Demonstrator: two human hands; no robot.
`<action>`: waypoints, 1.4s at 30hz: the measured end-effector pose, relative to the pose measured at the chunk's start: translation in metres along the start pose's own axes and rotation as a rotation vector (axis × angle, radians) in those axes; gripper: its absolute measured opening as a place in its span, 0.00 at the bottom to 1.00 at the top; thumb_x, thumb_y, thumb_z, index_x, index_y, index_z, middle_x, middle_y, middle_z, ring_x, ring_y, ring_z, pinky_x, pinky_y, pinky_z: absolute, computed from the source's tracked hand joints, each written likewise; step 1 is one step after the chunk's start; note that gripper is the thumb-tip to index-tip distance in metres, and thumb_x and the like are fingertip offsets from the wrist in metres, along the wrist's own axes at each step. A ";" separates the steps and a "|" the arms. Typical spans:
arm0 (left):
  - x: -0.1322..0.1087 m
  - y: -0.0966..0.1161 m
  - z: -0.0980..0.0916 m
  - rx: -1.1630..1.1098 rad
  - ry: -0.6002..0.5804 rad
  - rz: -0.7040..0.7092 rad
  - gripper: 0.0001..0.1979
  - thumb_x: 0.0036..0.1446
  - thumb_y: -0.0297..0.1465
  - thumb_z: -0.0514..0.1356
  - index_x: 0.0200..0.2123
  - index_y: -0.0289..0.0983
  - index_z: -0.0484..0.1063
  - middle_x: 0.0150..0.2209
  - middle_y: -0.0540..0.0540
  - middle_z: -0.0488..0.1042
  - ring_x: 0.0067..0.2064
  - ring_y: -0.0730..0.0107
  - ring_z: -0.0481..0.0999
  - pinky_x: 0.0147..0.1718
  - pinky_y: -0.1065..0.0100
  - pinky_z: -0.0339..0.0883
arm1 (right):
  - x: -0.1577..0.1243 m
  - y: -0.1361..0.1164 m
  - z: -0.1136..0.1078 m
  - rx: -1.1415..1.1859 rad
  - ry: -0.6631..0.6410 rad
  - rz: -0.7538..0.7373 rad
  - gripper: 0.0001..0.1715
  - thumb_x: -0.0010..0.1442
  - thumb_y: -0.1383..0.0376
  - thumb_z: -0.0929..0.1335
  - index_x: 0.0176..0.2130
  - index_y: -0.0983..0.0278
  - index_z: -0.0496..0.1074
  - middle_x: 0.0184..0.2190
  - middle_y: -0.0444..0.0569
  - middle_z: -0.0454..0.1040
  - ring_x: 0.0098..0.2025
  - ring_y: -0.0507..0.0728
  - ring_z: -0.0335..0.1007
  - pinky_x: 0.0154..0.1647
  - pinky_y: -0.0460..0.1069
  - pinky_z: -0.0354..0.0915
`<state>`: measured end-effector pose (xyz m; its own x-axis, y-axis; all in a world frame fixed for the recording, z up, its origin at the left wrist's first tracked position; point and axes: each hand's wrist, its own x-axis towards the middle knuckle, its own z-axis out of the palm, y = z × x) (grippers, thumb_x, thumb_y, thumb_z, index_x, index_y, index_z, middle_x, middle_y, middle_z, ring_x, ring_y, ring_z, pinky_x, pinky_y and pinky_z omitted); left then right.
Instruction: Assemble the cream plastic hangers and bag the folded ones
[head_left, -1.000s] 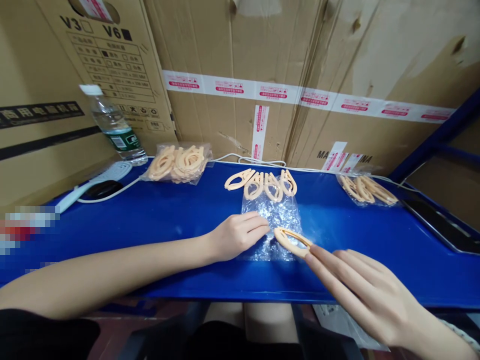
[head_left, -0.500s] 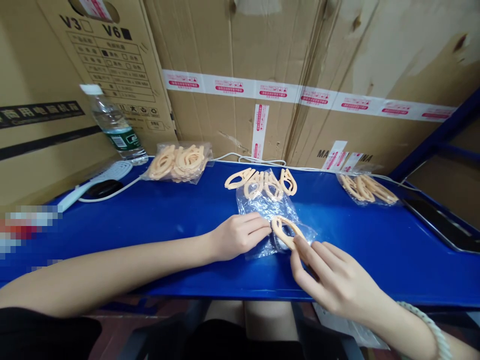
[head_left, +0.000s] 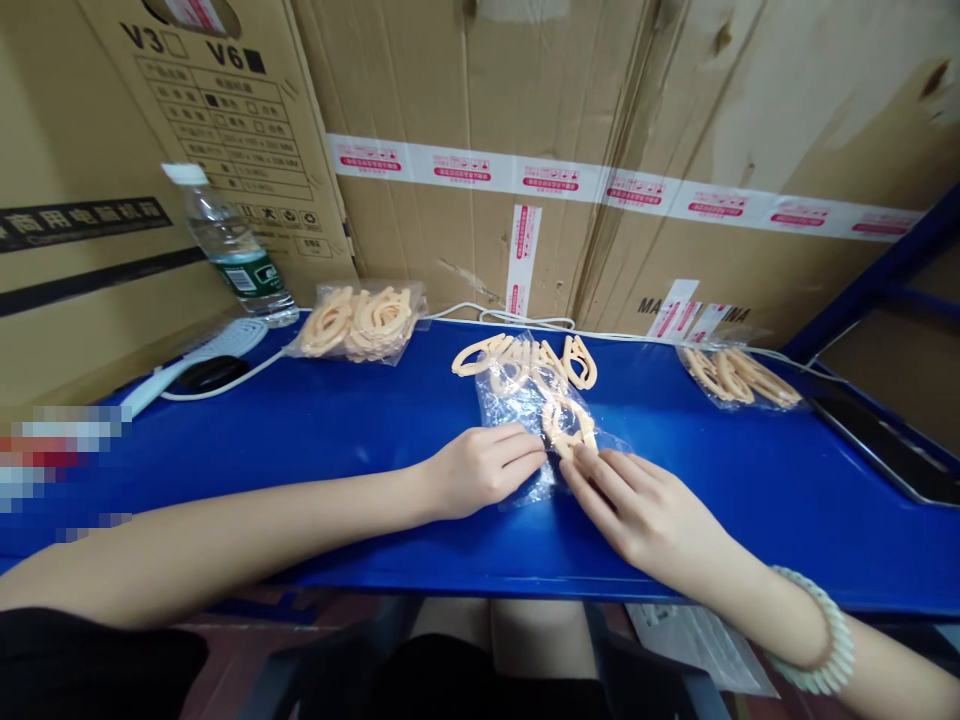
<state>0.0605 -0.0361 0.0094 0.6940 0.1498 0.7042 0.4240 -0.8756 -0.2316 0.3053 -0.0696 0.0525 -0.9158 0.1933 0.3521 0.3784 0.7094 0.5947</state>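
My left hand (head_left: 484,468) is closed, pinching the near edge of a clear plastic bag (head_left: 517,412) that lies on the blue tabletop (head_left: 360,430). Between the fingertips of my right hand (head_left: 637,500) is a peach, loop-shaped piece that looks like a folded travel hanger (head_left: 555,425). Its far end lies over the bag or just inside the mouth; I cannot tell which. Beyond the bag sit several similar loose hangers (head_left: 579,362), some of them behind or under the clear film.
At the back left stands a filled bag of hangers (head_left: 367,325), near a water bottle (head_left: 247,270) and a hairbrush (head_left: 225,340). A second filled bag (head_left: 739,378) and a dark phone-like slab (head_left: 885,445) lie right. Cardboard boxes (head_left: 450,240) wall the back; a white cable (head_left: 517,322) runs along them.
My right hand has moved left and away from me, bringing the hanger from the bag's right side over the bag. My left hand keeps its pinch, almost unmoved.
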 end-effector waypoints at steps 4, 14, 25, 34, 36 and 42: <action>-0.001 0.000 0.000 -0.024 -0.008 -0.007 0.11 0.70 0.22 0.53 0.44 0.27 0.76 0.41 0.36 0.81 0.42 0.62 0.82 0.42 0.63 0.81 | -0.001 0.004 0.006 0.012 0.009 0.004 0.16 0.66 0.78 0.63 0.50 0.78 0.76 0.43 0.67 0.80 0.39 0.63 0.79 0.36 0.56 0.78; -0.001 -0.002 0.001 -0.052 -0.042 -0.065 0.13 0.71 0.22 0.51 0.47 0.29 0.75 0.44 0.36 0.81 0.45 0.62 0.81 0.44 0.61 0.81 | -0.006 0.006 0.004 0.143 0.020 0.010 0.17 0.68 0.77 0.61 0.48 0.76 0.77 0.37 0.60 0.79 0.33 0.59 0.77 0.33 0.53 0.78; 0.008 0.023 -0.016 -0.033 0.052 0.061 0.08 0.66 0.19 0.57 0.36 0.28 0.77 0.41 0.35 0.82 0.42 0.59 0.82 0.40 0.61 0.81 | -0.019 -0.011 -0.038 0.249 0.020 0.000 0.22 0.67 0.76 0.58 0.47 0.75 0.78 0.38 0.62 0.80 0.39 0.62 0.78 0.36 0.55 0.77; 0.000 0.009 0.004 0.065 -0.096 -0.068 0.11 0.70 0.23 0.54 0.46 0.28 0.76 0.46 0.37 0.81 0.48 0.59 0.80 0.47 0.59 0.79 | -0.002 0.007 -0.001 0.105 0.021 0.011 0.18 0.69 0.76 0.61 0.35 0.69 0.77 0.31 0.52 0.78 0.28 0.54 0.73 0.29 0.50 0.71; -0.001 0.008 0.006 0.093 -0.104 -0.090 0.10 0.69 0.25 0.56 0.46 0.28 0.76 0.48 0.38 0.81 0.49 0.56 0.79 0.46 0.58 0.78 | -0.002 0.006 0.002 0.119 0.025 0.005 0.18 0.69 0.77 0.61 0.35 0.69 0.77 0.31 0.52 0.78 0.28 0.54 0.73 0.28 0.50 0.70; 0.002 0.010 0.000 0.076 -0.194 -0.160 0.13 0.70 0.33 0.57 0.49 0.29 0.75 0.50 0.38 0.80 0.52 0.52 0.78 0.47 0.56 0.74 | -0.009 0.003 -0.010 0.157 0.039 0.020 0.19 0.70 0.76 0.59 0.37 0.70 0.76 0.33 0.54 0.79 0.30 0.55 0.75 0.29 0.50 0.72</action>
<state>0.0663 -0.0449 0.0084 0.7101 0.3758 0.5955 0.5751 -0.7975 -0.1825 0.3158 -0.0758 0.0590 -0.9012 0.1845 0.3921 0.3682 0.8032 0.4684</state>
